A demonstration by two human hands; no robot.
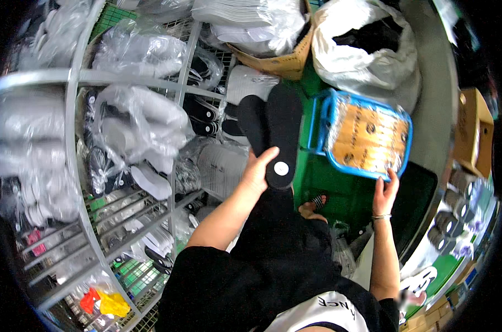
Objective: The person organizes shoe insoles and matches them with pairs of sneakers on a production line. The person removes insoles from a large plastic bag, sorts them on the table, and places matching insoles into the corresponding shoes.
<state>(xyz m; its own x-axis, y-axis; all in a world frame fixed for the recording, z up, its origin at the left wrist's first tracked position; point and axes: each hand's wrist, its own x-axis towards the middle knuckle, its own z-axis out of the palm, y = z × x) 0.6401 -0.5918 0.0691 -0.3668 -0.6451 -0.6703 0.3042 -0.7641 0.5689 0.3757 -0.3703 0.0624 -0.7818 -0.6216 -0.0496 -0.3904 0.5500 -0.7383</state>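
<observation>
Your left hand (256, 172) is clamped on black insoles (284, 127). Your right hand (386, 196), fingers parted, meets the blue stool (409, 138).

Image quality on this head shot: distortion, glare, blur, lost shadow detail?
Head view: corners fall to black, and the shelf rail at left bows; glare streaks the clear bag and the plastic-wrapped cardboard; the bags at far left look soft, motion or focus unclear; the black insoles show little surface texture.
</observation>
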